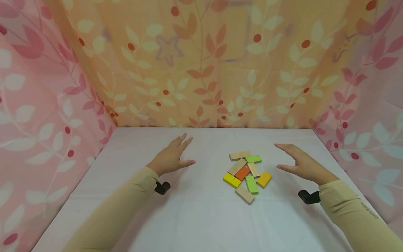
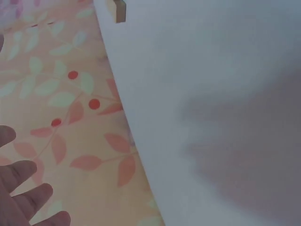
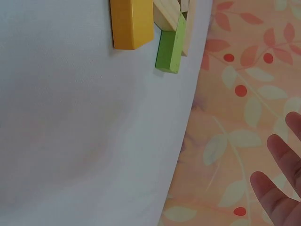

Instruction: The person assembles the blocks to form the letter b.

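Observation:
Several flat wooden blocks lie loosely together on the white table, right of the middle in the head view. Among them are an orange-red block (image 1: 242, 173), a yellow block (image 1: 232, 180), a light green block (image 1: 251, 184), an amber block (image 1: 263, 179) and a plain wood block (image 1: 244, 194). Left of the blocks, the left hand (image 1: 171, 155) hovers with fingers extended and thumb apart, touching nothing. On the other side the right hand (image 1: 302, 163) is held above the table, fingers and thumb spread, nearest to the amber block. The right wrist view shows the amber block (image 3: 132, 23) and a green block (image 3: 170, 49).
White cloth covers the table (image 1: 195, 217). A flowered orange curtain (image 1: 201, 63) hangs behind it, with pink flowered curtains at the left (image 1: 41, 115) and right (image 1: 371, 105). Dark wrist cameras are worn below both hands.

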Available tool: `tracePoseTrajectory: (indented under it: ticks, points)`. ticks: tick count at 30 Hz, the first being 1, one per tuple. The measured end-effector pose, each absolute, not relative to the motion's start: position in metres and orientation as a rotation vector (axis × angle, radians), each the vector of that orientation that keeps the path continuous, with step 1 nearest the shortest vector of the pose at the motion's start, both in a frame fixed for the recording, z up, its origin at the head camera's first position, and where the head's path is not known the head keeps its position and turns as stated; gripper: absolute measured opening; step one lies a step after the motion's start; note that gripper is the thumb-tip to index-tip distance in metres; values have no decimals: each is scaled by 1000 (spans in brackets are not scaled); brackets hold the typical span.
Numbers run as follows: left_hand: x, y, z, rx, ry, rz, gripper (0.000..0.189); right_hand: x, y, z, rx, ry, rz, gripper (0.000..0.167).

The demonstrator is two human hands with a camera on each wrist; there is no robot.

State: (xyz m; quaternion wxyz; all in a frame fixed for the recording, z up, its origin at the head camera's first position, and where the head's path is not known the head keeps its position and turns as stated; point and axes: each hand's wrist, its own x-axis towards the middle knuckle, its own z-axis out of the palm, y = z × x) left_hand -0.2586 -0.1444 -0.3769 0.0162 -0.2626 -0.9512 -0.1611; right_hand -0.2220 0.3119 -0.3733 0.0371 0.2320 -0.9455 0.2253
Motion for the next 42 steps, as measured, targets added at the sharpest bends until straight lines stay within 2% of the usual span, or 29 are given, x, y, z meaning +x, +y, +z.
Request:
tracePoseTrajectory:
  ticks: [8,23,42]
  points:
    - [-255,-118,-390,-810,-2904,-646,81,-222,303,-381,822,-2833,727,71]
    - [-248,-63,-415,-828,-2961,-710,77,-221,295,-387,801,-2876,753,71]
    - [-241,-16,-432,-838,-3114,-701,75,-221,294,-397,823,-2893,798,69]
